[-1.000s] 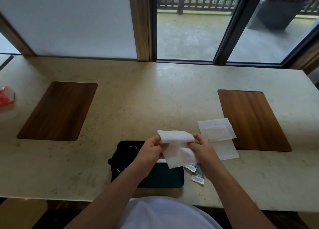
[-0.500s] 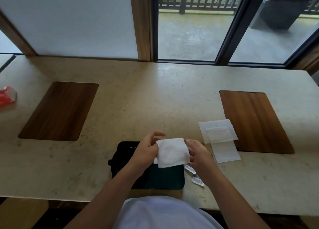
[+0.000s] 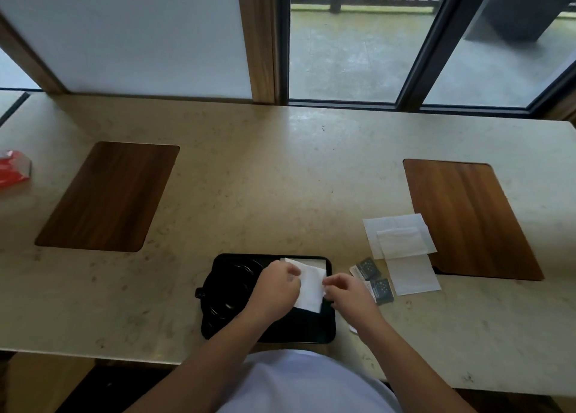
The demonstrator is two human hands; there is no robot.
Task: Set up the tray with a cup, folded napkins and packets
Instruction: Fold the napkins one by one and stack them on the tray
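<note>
Head view of a pale stone counter [image 3: 280,179] set against a window. At the near edge lies a black tray [image 3: 324,331]; a black cup [image 3: 230,288] stands in its left half, its handle pointing left past the tray rim. Over the right half of the tray, both hands meet on a white folded napkin [image 3: 310,285]. The left hand [image 3: 274,291] pinches the napkin's left edge with fingers curled narrow; the right hand [image 3: 346,291] grips its right edge between thumb and fingertips, likewise narrow. The napkin sits low over the tray floor, tilted slightly; whether it touches the floor cannot be told. A second white layer [image 3: 307,260] shows at the tray's far right corner, just behind the held napkin.

Just right of the tray, on the counter, lie two dark packets [image 3: 375,283], one beyond the other. Farther right, spare unfolded napkins [image 3: 402,250] overlap in a loose pile, their right edge touching a wooden inlay panel [image 3: 467,219]. A matching wooden panel [image 3: 109,197] lies well apart at left. A red packet [image 3: 12,172] rests at the far left edge.
</note>
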